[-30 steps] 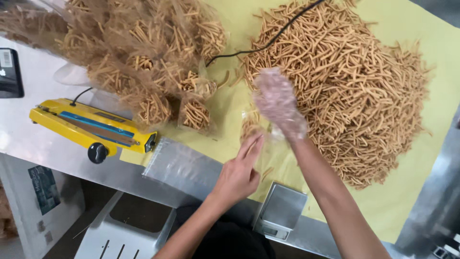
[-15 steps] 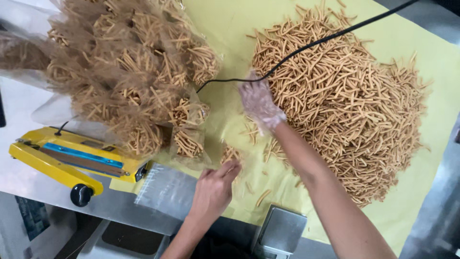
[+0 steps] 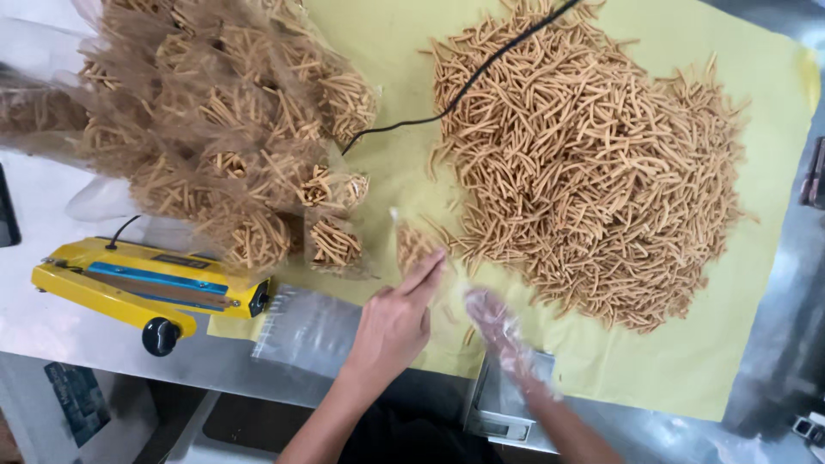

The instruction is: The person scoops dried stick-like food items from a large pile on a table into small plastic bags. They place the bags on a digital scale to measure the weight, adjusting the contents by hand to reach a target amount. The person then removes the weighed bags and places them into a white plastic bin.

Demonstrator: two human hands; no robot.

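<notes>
1. In the head view, the left hand (image 3: 397, 322) was bare and lay palm down on the yellow sheet (image 3: 687, 361), its fingers (image 3: 425, 271) stretched flat and together, gripping nothing. The fingertips touched the lower edge of a small clear bag (image 3: 415, 243) partly filled with fried snack sticks, which lay on the sheet just left of the big pile.
2. The right hand (image 3: 498, 322) wore a thin clear plastic glove and was blurred. It hovered just right of the left hand, near the lower edge of the pile. Whether it was open or closed around anything could not be told.
3. The loose pile of snack sticks (image 3: 593, 163) spread over the right half of the yellow sheet, with a few stray sticks lying between it and the hands.
4. A heap of filled clear bags (image 3: 223, 129) occupied the upper left, its nearest bags lying just beside the small bag that the left hand touched.
5. A yellow heat sealer (image 3: 146, 288) with a blue strip and a black knob sat on the metal table (image 3: 51, 206) at the left, below the heap. A black cable (image 3: 464, 86) ran from the top edge across the pile towards the heap.
6. A stack of empty clear bags (image 3: 305, 326) lay flat between the sealer and the left hand, close to the wrist. A small metal tray (image 3: 498, 412) stood at the table's near edge, under the right forearm.
</notes>
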